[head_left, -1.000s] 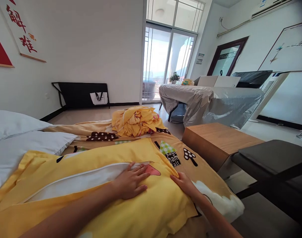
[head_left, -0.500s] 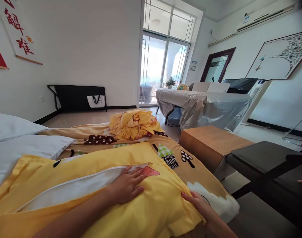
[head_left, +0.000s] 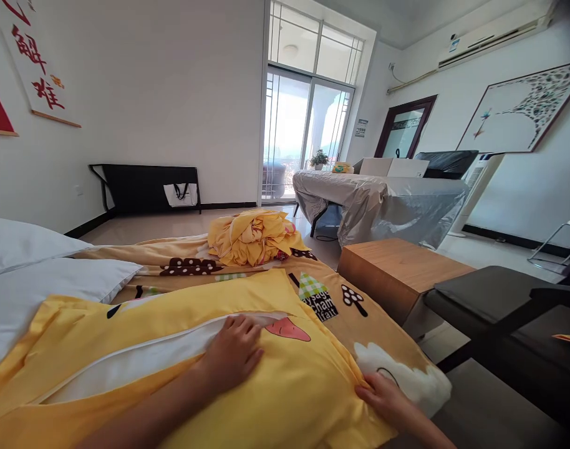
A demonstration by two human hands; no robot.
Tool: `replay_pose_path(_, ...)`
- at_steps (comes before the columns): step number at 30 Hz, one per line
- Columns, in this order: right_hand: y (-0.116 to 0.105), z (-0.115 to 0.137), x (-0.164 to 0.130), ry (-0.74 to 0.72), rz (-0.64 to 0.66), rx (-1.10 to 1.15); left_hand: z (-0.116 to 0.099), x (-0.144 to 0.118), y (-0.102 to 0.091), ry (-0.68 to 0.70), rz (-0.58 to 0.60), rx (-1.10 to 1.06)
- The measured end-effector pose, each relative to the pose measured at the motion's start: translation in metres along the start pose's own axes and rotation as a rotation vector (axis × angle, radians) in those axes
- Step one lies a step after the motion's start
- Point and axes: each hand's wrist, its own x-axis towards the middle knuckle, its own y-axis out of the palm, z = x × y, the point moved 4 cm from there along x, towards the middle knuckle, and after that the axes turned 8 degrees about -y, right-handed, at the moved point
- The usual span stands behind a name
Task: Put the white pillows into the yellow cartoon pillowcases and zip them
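A yellow pillowcase (head_left: 308, 380) with a printed pink patch lies in front of me, and a white pillow (head_left: 126, 368) shows through its long slit. My left hand (head_left: 236, 349) rests on the slit's right end, its fingers curled together at the edge of the cloth and their tips hidden. At the right side of the pillowcase, my right hand (head_left: 385, 394) pinches the hem near the corner, thumb towards me. The pillow fills the case beneath my left hand.
Under the pillowcase spreads a brown patterned blanket (head_left: 355, 337). A bundle of yellow cloth (head_left: 254, 237) sits beyond, and white pillows (head_left: 65, 277) lie at the left. A wooden box-like table (head_left: 401, 262) and a dark chair (head_left: 481, 299) stand at the right.
My left hand's fingers have gone from spread flat to curled, drawing slightly left. My right hand has shifted a little right and nearer, pulling the pillowcase's corner outward.
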Motion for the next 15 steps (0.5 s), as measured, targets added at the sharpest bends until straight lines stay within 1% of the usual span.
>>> replay_pose_path(2,-0.006,0.006,0.001,0.038,0.055,-0.218,0.011,-0.014,-0.011,-0.174,0.099,0.018)
replay_pose_path(3,-0.013,0.017,0.003,0.065,0.034,-0.320,0.018,-0.021,-0.016,-0.247,0.168,0.009)
replay_pose_path(4,-0.020,0.033,0.006,0.073,-0.007,-0.395,0.024,-0.027,-0.023,-0.302,0.229,-0.011)
replay_pose_path(5,-0.027,0.056,0.009,0.039,-0.057,-0.435,0.030,-0.031,-0.030,-0.335,0.267,-0.045)
replay_pose_path(6,-0.030,0.084,0.012,-0.054,-0.093,-0.414,0.034,-0.034,-0.039,-0.346,0.291,-0.088)
replay_pose_path(7,-0.029,0.116,0.015,-0.219,-0.096,-0.339,0.036,-0.035,-0.047,-0.337,0.317,-0.151)
replay_pose_path(8,-0.026,0.149,0.017,-0.416,-0.077,-0.256,0.036,-0.036,-0.055,-0.313,0.356,-0.239)
replay_pose_path(9,-0.020,0.180,0.018,-0.596,-0.024,-0.195,0.034,-0.037,-0.062,-0.282,0.413,-0.346)
replay_pose_path(10,-0.013,0.205,0.019,-0.733,0.046,-0.147,0.032,-0.039,-0.068,-0.259,0.477,-0.449)
replay_pose_path(11,-0.007,0.224,0.020,-0.818,0.116,-0.122,0.032,-0.043,-0.073,-0.261,0.531,-0.536)
replay_pose_path(12,0.000,0.236,0.022,-0.854,0.185,-0.119,0.033,-0.049,-0.076,-0.286,0.565,-0.592)
replay_pose_path(14,0.008,0.244,0.029,-0.834,0.298,-0.141,0.046,-0.070,-0.076,-0.377,0.588,-0.594)
replay_pose_path(15,0.010,0.243,0.032,-0.816,0.330,-0.160,0.056,-0.084,-0.073,-0.426,0.560,-0.542)
